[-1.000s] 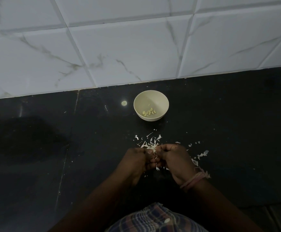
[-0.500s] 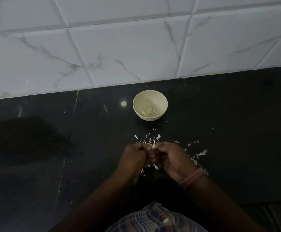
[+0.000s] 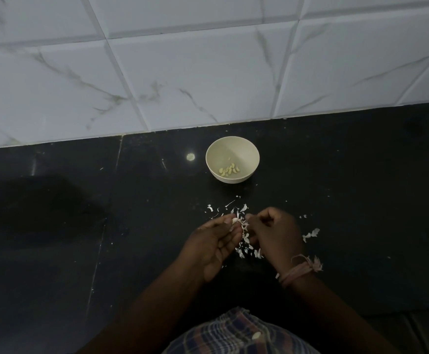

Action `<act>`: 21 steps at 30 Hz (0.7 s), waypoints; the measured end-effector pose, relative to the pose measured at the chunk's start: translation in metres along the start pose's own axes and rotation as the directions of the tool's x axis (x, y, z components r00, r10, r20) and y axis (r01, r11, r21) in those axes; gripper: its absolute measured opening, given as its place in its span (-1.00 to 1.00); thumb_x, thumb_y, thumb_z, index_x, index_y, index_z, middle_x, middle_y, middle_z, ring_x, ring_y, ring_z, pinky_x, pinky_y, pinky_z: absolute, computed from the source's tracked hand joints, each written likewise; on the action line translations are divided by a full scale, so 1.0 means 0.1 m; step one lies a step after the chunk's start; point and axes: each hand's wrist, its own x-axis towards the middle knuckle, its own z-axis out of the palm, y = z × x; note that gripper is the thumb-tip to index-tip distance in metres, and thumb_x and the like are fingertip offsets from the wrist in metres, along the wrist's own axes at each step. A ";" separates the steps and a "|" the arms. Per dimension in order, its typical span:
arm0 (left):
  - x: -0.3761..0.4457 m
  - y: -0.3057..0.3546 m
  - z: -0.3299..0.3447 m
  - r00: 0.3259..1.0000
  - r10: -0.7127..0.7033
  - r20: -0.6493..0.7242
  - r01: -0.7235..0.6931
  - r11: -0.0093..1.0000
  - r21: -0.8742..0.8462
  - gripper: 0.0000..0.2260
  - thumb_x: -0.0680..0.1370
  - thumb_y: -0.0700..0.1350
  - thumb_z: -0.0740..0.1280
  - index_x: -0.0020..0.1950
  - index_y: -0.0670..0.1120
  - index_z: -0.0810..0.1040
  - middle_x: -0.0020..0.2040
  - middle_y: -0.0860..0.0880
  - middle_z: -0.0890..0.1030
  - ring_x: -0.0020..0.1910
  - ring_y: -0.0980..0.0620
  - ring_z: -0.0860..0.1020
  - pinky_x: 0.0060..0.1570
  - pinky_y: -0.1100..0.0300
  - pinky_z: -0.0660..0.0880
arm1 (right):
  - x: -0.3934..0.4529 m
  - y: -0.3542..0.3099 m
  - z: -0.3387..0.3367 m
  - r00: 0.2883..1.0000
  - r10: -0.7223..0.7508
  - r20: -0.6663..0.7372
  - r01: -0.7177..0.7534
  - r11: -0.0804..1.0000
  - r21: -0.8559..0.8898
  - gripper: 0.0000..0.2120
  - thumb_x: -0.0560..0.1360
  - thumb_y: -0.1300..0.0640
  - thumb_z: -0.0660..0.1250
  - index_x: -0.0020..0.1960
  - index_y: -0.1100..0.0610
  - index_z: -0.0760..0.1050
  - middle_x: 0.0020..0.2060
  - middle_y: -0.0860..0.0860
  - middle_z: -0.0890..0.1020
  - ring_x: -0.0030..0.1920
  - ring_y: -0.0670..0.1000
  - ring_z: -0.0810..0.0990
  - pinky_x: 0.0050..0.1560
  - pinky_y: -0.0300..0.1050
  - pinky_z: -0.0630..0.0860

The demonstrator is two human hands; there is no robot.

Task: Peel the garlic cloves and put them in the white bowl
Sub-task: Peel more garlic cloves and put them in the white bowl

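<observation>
A small white bowl (image 3: 244, 149) stands on the black counter near the wall, with several peeled garlic cloves (image 3: 229, 170) in its bottom. In front of it my left hand (image 3: 213, 247) pinches a garlic clove (image 3: 235, 221) at its fingertips, palm turned up. My right hand (image 3: 276, 232) is curled right beside it, fingertips at the clove's papery skin. White garlic peel scraps (image 3: 245, 245) lie scattered on the counter under and around both hands.
A white marble-tiled wall (image 3: 208, 72) rises behind the black counter (image 3: 361, 187). More peel bits (image 3: 310, 233) lie to the right of my hands. A round light reflection (image 3: 190, 156) shows left of the bowl. A checked shirt (image 3: 236, 335) fills the bottom edge.
My hands have parted slightly and my left palm has turned upward, so the clove and its loose skin now show between the fingertips. The bowl has not moved.
</observation>
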 end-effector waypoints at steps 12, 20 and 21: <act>-0.05 0.00 0.06 1.000 -0.016 0.003 0.016 0.999 -0.029 -0.85 0.64 -0.28 0.28 0.12 -0.21 0.63 -0.13 -0.12 0.74 -0.21 0.05 0.73 -0.18 0.26 0.66 | -0.14 -0.01 0.11 0.946 -0.324 -0.014 0.320 0.939 -0.123 -0.94 0.49 0.12 0.50 -0.05 -0.01 0.67 -0.11 -0.15 0.61 -0.11 -0.20 0.58 -0.05 -0.21 0.55; -0.06 -0.05 -0.01 0.966 0.255 0.030 -0.257 0.957 0.131 -0.87 0.58 -0.32 0.37 0.09 -0.29 0.65 0.02 -0.28 0.72 -0.05 -0.11 0.73 -0.05 0.16 0.67 | -0.15 -0.02 0.13 0.953 -0.303 -0.012 0.299 0.944 -0.141 -0.98 0.51 0.09 0.46 -0.06 0.00 0.66 -0.13 -0.13 0.62 -0.10 -0.18 0.59 -0.01 -0.07 0.60; -0.06 -0.06 0.00 0.958 0.285 0.036 -0.287 0.947 0.146 -0.87 0.57 -0.32 0.37 0.08 -0.30 0.66 0.02 -0.29 0.71 -0.03 -0.14 0.73 -0.02 0.12 0.67 | -0.16 -0.03 0.13 0.945 -0.327 -0.012 0.320 0.933 -0.166 -0.98 0.52 0.09 0.45 -0.06 0.01 0.66 -0.13 -0.13 0.61 -0.11 -0.18 0.58 -0.04 -0.09 0.59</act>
